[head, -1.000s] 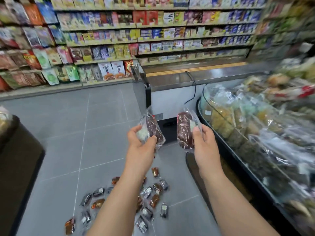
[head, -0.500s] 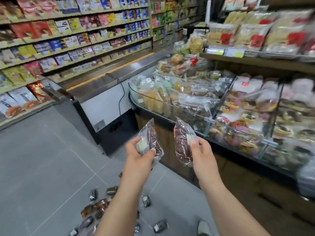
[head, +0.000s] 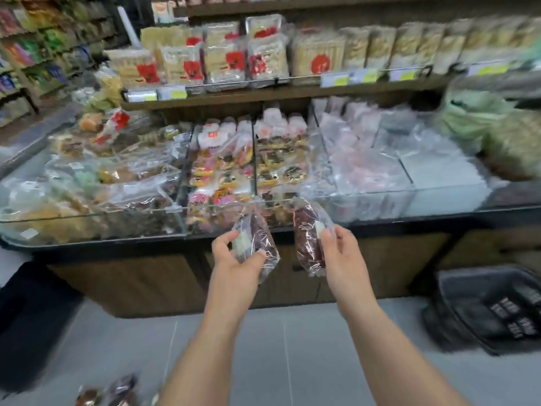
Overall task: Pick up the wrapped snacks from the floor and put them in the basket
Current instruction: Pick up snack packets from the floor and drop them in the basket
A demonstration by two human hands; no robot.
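Your hands are both raised at the middle of the frame, each holding one wrapped snack, with the front of the glass display case (head: 87,212) behind them.

Starting at the lower left edge of the frame, a few loose snacks (head: 108,391) in shiny wrappers lie on the grey floor (head: 263,347), well below and to the left of your forearm; they are cut off by the frame and blurred.

Your left hand (head: 237,259) has its thumb and fingers curled round a clear-wrapped snack (head: 257,232). The packet stands up out of the grip, with a dark brown piece and a pale piece showing through the film, and its lower corner pokes out to the right of your thumb.

Just beside it but not touching it, your right hand (head: 342,253) pinches a second snack (head: 307,238) by its right edge, with the fingertips on the wrapper and the palm off it. This packet hangs nearly upright, dark reddish brown inside with a pale patch near your fingers.

Above both, in the upper centre, a shelf (head: 234,95) carries rows of bagged goods.

At the lower right, the dark basket (head: 450,317) sits on the floor against the counter base, well apart from your right hand and lower than it. Several dark packets lie inside, too blurred to make out.
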